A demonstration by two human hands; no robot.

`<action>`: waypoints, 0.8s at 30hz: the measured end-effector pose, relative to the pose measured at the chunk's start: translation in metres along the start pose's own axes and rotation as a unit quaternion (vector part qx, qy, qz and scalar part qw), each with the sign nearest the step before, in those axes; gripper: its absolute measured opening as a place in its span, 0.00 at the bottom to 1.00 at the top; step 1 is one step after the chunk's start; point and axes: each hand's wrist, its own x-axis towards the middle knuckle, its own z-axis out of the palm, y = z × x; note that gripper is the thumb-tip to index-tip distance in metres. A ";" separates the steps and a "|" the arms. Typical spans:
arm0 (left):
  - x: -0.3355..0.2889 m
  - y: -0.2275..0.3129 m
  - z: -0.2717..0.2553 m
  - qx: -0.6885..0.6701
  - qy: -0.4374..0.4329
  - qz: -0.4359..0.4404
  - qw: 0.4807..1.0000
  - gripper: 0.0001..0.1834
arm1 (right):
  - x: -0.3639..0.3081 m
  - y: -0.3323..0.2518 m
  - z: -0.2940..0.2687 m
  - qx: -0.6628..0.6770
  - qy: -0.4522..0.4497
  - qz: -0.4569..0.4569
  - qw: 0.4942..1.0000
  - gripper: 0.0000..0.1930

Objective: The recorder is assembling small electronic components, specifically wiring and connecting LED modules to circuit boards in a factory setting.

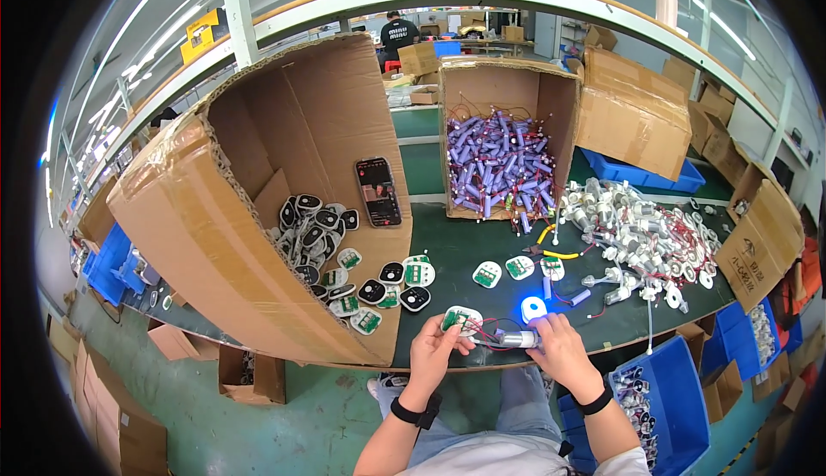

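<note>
My left hand (433,354) grips a white oval cover with a green circuit board (462,319) in it, near the front edge of the green table. Red and dark wires run from the board to a silver cylindrical motor (518,338), which my right hand (561,347) holds with fingers closed round its end. Right behind the motor, a white ring-shaped part (533,307) glows bright blue. A loose purple battery (578,298) lies just beyond my right hand. Several more circuit boards in white covers (486,275) lie face up past my hands.
A large cardboard box (163,209) on its side holds black-and-white covers (314,226) and a phone (379,192). Behind stands a box of purple batteries (499,162). Yellow-handled pliers (559,255) lie beside heaped motor assemblies (641,226). A blue bin (675,390) stands low right.
</note>
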 end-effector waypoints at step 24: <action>-0.046 0.109 0.049 0.007 -0.110 0.175 0.978 0.14 | 0.003 -0.065 0.034 0.313 -0.131 -0.135 0.931 0.21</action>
